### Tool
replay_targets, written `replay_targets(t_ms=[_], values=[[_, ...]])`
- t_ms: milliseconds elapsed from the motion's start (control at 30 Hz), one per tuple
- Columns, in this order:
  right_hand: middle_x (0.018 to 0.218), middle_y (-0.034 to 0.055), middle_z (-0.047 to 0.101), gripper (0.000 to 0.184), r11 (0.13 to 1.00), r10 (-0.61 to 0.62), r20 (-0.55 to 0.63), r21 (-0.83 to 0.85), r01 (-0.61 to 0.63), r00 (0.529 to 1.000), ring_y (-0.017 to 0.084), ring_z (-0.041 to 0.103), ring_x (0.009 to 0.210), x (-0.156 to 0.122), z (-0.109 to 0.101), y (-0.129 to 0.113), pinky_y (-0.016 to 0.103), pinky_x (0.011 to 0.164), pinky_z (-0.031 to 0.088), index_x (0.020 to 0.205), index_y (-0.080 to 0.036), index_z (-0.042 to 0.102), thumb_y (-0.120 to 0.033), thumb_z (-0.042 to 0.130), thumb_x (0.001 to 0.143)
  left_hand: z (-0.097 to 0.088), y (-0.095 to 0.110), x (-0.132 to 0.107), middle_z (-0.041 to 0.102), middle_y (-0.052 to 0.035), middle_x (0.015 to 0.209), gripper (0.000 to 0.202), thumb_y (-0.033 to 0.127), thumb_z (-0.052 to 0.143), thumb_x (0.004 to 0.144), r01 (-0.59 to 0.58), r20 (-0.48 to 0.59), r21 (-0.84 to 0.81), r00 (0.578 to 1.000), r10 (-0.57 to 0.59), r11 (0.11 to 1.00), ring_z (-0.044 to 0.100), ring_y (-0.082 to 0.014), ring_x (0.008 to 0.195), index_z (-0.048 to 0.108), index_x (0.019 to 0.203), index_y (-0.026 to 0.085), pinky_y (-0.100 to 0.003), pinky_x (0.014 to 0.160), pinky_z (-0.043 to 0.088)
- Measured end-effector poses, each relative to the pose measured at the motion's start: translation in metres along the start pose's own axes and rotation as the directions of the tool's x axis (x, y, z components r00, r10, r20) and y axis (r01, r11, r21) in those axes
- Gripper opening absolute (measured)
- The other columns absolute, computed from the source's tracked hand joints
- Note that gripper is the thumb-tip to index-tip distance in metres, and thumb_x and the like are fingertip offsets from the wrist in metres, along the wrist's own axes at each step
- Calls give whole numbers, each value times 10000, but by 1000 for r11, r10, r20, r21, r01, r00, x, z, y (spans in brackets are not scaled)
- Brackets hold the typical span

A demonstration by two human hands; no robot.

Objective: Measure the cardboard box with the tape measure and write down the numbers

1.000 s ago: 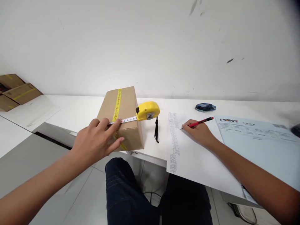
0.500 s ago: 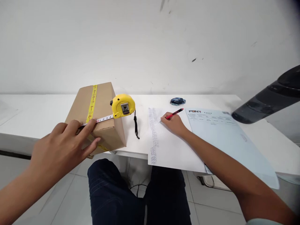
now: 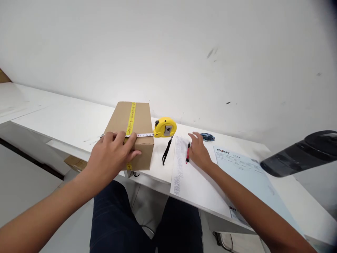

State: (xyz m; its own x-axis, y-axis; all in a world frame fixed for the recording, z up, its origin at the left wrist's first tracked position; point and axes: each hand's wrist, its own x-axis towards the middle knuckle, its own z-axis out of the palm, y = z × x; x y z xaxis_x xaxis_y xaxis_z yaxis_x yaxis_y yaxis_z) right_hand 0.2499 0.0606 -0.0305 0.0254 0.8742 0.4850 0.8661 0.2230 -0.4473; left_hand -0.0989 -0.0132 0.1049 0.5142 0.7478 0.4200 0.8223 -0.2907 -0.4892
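A brown cardboard box (image 3: 137,117) with a yellow tape strip stands near the front edge of the white table (image 3: 65,123). My left hand (image 3: 113,156) presses the white tape blade (image 3: 140,135) against the box's near top edge, fingers curled over it. The yellow tape measure case (image 3: 165,127) hangs at the box's right side with a black strap dangling. My right hand (image 3: 198,151) rests open on a white sheet (image 3: 195,175), fingers spread. A red pen (image 3: 187,153) lies on the sheet just left of that hand.
A light blue printed form (image 3: 244,168) lies right of the white sheet. A small dark object (image 3: 207,137) sits behind my right hand. A dark curved object (image 3: 300,154) juts in from the right. My legs in dark trousers (image 3: 137,221) are under the table.
My right hand has let go of the red pen, which now lies on the sheet, and the fingers have opened. The view has swung; my left hand still holds the blade on the box.
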Motion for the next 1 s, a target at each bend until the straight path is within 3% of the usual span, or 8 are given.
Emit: replay_targets(t_ms=[100, 200, 333, 467, 567, 700, 867, 1000], values=[[1559, 166, 389, 527, 920, -37, -94, 385, 71, 995, 279, 604, 1196, 14, -21, -43, 456, 883, 567, 1480, -288, 378, -389, 481, 973, -1, 1, 0, 663, -163, 969, 484, 506, 434, 1023, -5, 2, -22, 1000, 5, 1000, 632, -325, 833, 631, 1315, 173, -374, 618, 430], [1572, 145, 417, 752, 765, -81, 52, 643, 28, 995, 275, 552, 1309, 28, -39, -88, 441, 943, 566, 1540, -344, 244, -581, 595, 919, 0, 0, -1, 663, -169, 979, 481, 493, 452, 1020, -10, -5, -50, 1000, 10, 999, 636, -331, 854, 618, 1333, 168, -379, 633, 441], [1420, 125, 587, 952, 679, -163, 182, 733, -23, 970, 253, 620, 1212, 36, -45, -127, 430, 983, 550, 1574, -338, 175, -660, 681, 835, 2, -3, -4, 662, -169, 1008, 488, 468, 495, 1005, -22, -31, -62, 999, 20, 998, 640, -327, 884, 585, 1371, 158, -406, 705, 484], [1194, 84, 677, 830, 683, -137, 118, 731, 7, 984, 227, 669, 1060, 32, -44, -136, 404, 933, 561, 1496, -319, 328, -658, 686, 830, 2, -4, -9, 655, -161, 977, 420, 448, 543, 983, 2, -48, -105, 999, -7, 994, 640, -316, 895, 640, 1235, 126, -394, 723, 492], [1254, 86, 656, 694, 688, -125, 73, 725, 33, 990, 235, 648, 1121, 29, -50, -124, 395, 924, 563, 1374, -322, 473, -642, 716, 809, 2, -4, -11, 643, -150, 924, 335, 434, 574, 969, 20, -52, -136, 998, -28, 991, 634, -305, 861, 668, 1041, 122, -376, 693, 478], [1222, 80, 674, 661, 696, 12, -3, 718, -6, 1000, 247, 648, 1118, 25, -68, -86, 402, 902, 569, 1302, -305, 559, -616, 773, 760, 3, -6, -12, 639, -145, 920, 320, 430, 594, 960, 24, -65, -146, 997, -34, 989, 631, -297, 846, 663, 1020, 124, -365, 673, 466], [1312, 81, 648, 665, 682, 232, -80, 724, -104, 969, 257, 660, 1116, 14, -100, -9, 399, 839, 584, 1283, -318, 618, -555, 840, 702, 2, -7, -11, 638, -156, 936, 338, 425, 576, 971, 4, -48, -136, 999, -10, 991, 635, -300, 859, 664, 1058, 111, -364, 662, 462], [1278, 92, 645, 516, 587, 417, -133, 795, -155, 899, 218, 671, 1022, 9, -131, 55, 366, 785, 562, 1129, -297, 690, -384, 889, 661, 0, -7, -9, 638, -158, 949, 364, 442, 546, 988, 8, -21, -112, 1000, -10, 994, 635, -300, 873, 657, 1075, 106, -360, 660, 455]])
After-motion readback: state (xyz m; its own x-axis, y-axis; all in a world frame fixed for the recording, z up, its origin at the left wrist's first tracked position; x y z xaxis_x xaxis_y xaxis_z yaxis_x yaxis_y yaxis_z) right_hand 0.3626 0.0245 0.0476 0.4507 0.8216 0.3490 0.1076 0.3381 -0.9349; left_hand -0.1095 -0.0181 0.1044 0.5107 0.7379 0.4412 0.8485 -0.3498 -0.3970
